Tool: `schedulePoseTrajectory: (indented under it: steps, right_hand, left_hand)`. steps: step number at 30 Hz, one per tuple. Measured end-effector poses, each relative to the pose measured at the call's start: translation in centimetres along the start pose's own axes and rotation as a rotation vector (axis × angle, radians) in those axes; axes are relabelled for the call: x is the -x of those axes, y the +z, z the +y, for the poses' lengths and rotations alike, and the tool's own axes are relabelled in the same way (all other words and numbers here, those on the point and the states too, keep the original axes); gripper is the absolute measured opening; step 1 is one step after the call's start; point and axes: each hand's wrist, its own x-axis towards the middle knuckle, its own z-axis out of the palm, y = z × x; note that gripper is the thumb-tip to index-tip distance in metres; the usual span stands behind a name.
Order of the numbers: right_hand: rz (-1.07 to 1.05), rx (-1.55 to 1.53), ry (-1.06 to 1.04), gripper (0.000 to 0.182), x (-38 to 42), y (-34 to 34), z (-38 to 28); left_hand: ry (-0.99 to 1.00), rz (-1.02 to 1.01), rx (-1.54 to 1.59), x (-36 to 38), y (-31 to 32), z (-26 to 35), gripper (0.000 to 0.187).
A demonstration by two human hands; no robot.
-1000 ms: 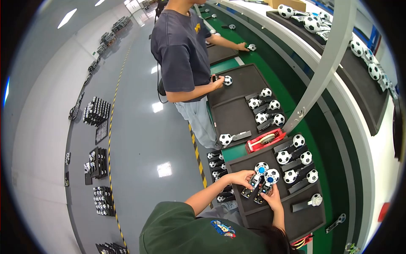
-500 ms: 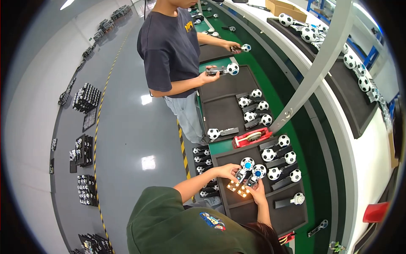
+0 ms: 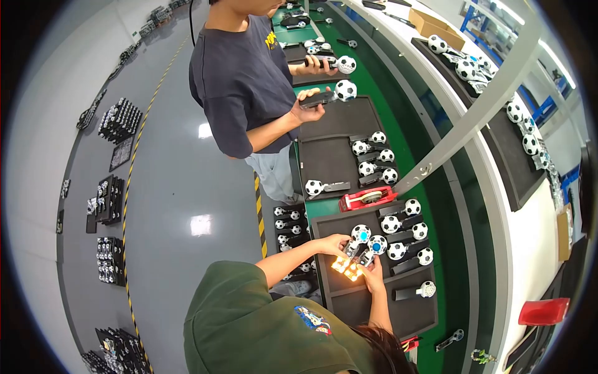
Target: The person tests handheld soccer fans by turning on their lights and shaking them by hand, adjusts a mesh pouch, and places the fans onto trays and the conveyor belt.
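Note:
My left hand (image 3: 336,245) is closed on a device with a soccer-ball head (image 3: 360,234) and a narrow handle. My right hand (image 3: 374,275) grips a second soccer-ball device (image 3: 376,245) of the same form. The two are side by side above a black tray (image 3: 339,218), heads pointing away from me. Each ball has a blue round spot facing up. Bright yellow-orange light (image 3: 346,268) glows at the handle ends near my fingers. My fingers partly cover both handles.
Several soccer-ball devices (image 3: 397,250) lie along the tray's right side, and one with a paler head (image 3: 427,289) is nearer me. A red tape dispenser (image 3: 369,199) stands beyond. A co-worker (image 3: 243,81) holds two devices on the left. A slanted metal post (image 3: 461,134) rises on the right.
My view has shifted slightly; both my hands keep their devices over the tray, and the glow looks brighter. The co-worker's farther hand has drawn its device in closer to the other one.

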Motion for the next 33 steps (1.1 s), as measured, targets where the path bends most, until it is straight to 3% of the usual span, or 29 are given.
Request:
schedulePoseTrajectory:
  steps: [6, 8, 9, 10, 11, 12, 14, 21, 28, 30, 33]
  right_hand:
    - [0.027, 0.085, -0.063, 0.065, -0.1, -0.7, 1.2]
    - [0.043, 0.091, -0.048, 0.065, -0.4, -0.3, 0.9]
    - [0.064, 0.081, -0.033, 0.066, -0.2, -0.7, 1.3]
    - [0.072, 0.101, 0.013, 0.065, 0.4, -0.1, 0.5]
    - [0.088, 0.031, 0.064, 0.061, -0.1, -0.5, 0.7]
    - [0.015, 0.07, 0.03, 0.06, 0.0, -0.9, 0.7]
    - [-0.042, -0.072, 0.05, 0.062, 0.1, -0.3, 0.2]
    - [-0.049, 0.028, -0.005, 0.063, 0.4, -0.5, 0.9]
    - [-0.055, 0.086, -0.067, 0.073, 1.1, 0.5, 1.2]
    - [0.033, 0.113, -0.06, 0.075, 1.3, 0.7, 1.4]
    - [0.029, 0.174, -0.086, 0.075, 1.8, 1.2, 1.2]
  left_hand:
    - [0.118, -0.008, 0.028, -0.3, 0.0, -1.7, 0.052]
    - [0.082, 0.032, -0.181, 0.4, 0.4, 0.6, 0.05]
    - [0.233, 0.1, -0.44, -0.1, 0.1, -0.5, 0.05]
    - [0.261, 0.055, 0.022, 0.6, 1.5, 1.0, 0.05]
    - [0.208, 0.006, -0.02, -0.2, 0.4, -0.7, 0.054]
    - [0.145, -0.051, 0.192, -1.0, -0.3, -3.0, 0.056]
    - [0.056, 0.044, -0.001, 0.7, 0.8, 0.1, 0.056]
    - [-0.027, -0.016, 0.023, 0.3, 0.2, -0.6, 0.057]
    - [0.036, -0.021, 0.043, 0.5, 0.7, -1.1, 0.06]
    - [0.082, -0.032, 0.022, 0.7, 1.0, -0.7, 0.062]
    - [0.121, 0.019, -0.192, 0.2, 0.9, -1.3, 0.065]
